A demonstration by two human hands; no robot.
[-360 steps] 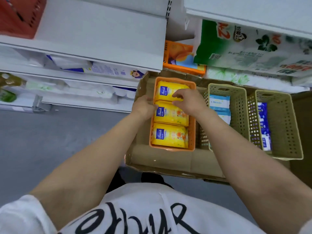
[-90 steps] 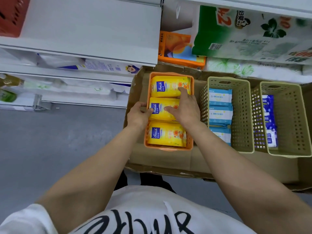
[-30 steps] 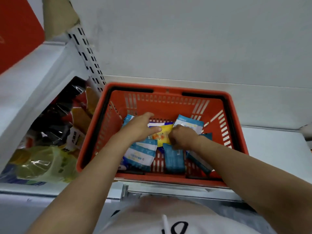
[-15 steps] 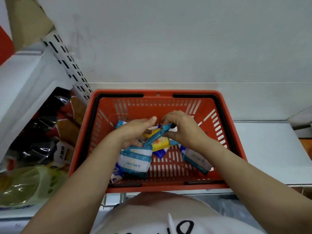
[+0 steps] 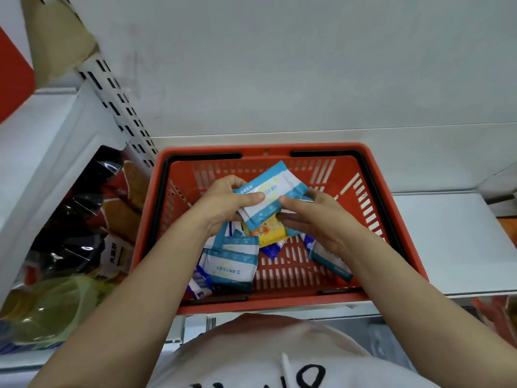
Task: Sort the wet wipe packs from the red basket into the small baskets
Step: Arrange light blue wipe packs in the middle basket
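White shelf; red basket (image 5: 391, 208); blue-white wipe pack (image 5: 272, 193) tilted, gripped by left hand (image 5: 223, 204).

just 1 view here, a head cam looking steeply down and forward from right above the red basket (image 5: 279, 302), close in, white shelf (image 5: 453, 242) under it, wide-angle bend at the edges
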